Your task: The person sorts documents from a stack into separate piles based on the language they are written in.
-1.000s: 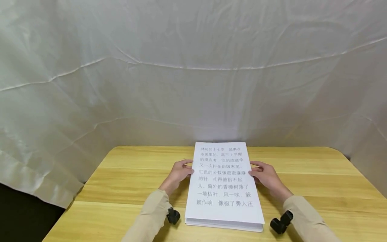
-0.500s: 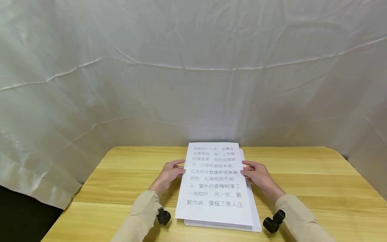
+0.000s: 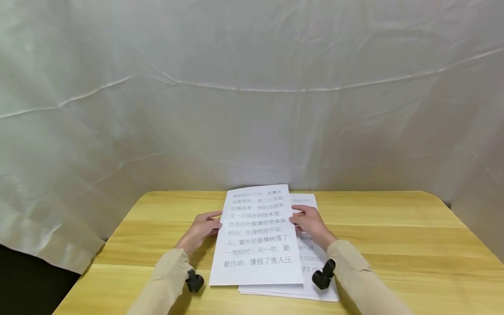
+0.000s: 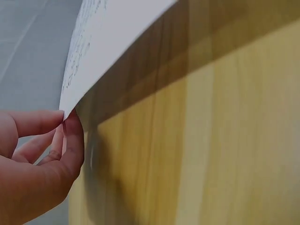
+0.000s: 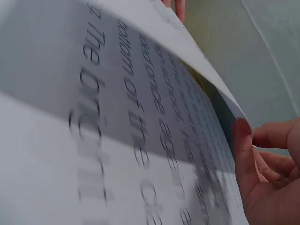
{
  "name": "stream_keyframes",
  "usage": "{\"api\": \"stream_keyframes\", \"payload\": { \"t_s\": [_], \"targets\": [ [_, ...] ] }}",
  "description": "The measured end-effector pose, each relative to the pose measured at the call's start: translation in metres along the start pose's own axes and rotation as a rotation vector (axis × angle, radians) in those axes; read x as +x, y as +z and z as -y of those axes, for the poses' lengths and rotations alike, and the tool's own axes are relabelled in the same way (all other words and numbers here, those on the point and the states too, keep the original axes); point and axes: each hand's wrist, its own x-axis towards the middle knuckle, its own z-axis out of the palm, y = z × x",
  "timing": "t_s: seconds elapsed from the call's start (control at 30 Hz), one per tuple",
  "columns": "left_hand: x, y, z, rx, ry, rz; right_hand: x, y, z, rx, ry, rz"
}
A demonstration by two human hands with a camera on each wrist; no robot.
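Note:
A sheet of paper point(image 3: 256, 236) printed with Chinese text is held up by both hands, one at each side edge. My left hand point(image 3: 201, 229) pinches its left edge; in the left wrist view the thumb and a finger point(image 4: 42, 123) meet on the paper's margin. My right hand point(image 3: 311, 223) pinches the right edge, with the thumb point(image 5: 243, 145) under it in the right wrist view. Beneath and to the right lies a paper stack point(image 3: 320, 286), its top page in English print. The raised sheet covers the left part of that stack and casts a shadow on it.
The stack rests on a wooden table point(image 3: 393, 245) with rounded back corners. Pale cloth point(image 3: 252, 131) hangs behind the table and along both sides. A black wrist camera point(image 3: 194, 281) sits on the left sleeve, and another black camera point(image 3: 323, 274) on the right.
Both hands have carried the Chinese-printed sheet leftward off the stack, baring the English page's right side. A second ago the sheet lay squarely on top.

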Motion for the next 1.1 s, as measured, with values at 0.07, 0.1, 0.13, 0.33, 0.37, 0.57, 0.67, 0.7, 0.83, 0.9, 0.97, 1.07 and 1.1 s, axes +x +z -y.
{"api": "stream_keyframes", "payload": {
  "t_s": [0.07, 0.1, 0.13, 0.33, 0.37, 0.57, 0.67, 0.7, 0.83, 0.9, 0.97, 1.07, 1.1],
  "targets": [
    [-0.001, -0.008, 0.001, 0.015, -0.009, -0.004, 0.002, 0.009, 0.002, -0.007, -0.003, -0.003],
    [-0.001, -0.012, 0.002, 0.022, -0.012, -0.005, 0.002, 0.014, 0.003, -0.011, -0.002, -0.005],
    [-0.002, -0.015, 0.002, 0.027, -0.013, -0.004, 0.003, 0.017, 0.003, -0.013, 0.001, -0.012],
    [-0.003, -0.033, 0.005, 0.030, -0.012, 0.004, 0.002, 0.035, 0.009, -0.003, -0.003, -0.019],
    [-0.003, -0.036, 0.006, 0.027, -0.013, 0.003, 0.001, 0.037, 0.011, 0.004, -0.004, -0.016],
    [-0.005, -0.053, 0.005, 0.065, -0.024, -0.006, -0.001, 0.053, 0.017, 0.025, -0.015, -0.012],
    [-0.007, -0.060, 0.002, 0.102, -0.020, -0.017, 0.000, 0.061, 0.017, 0.035, -0.007, -0.017],
    [-0.007, -0.062, 0.001, 0.110, -0.018, -0.019, 0.000, 0.064, 0.017, 0.035, -0.006, -0.020],
    [-0.008, -0.072, 0.000, 0.109, -0.010, -0.018, -0.001, 0.075, 0.018, 0.024, -0.014, -0.020],
    [-0.008, -0.077, 0.002, 0.107, -0.014, -0.019, -0.002, 0.081, 0.020, 0.023, -0.021, -0.016],
    [-0.008, -0.083, 0.004, 0.104, -0.018, -0.021, -0.002, 0.087, 0.021, 0.023, -0.030, -0.008],
    [-0.009, -0.092, 0.006, 0.110, -0.021, -0.024, -0.002, 0.096, 0.024, 0.033, -0.036, 0.003],
    [-0.008, -0.095, 0.006, 0.108, -0.023, -0.028, -0.002, 0.099, 0.025, 0.036, -0.038, 0.006]
  ]
}}
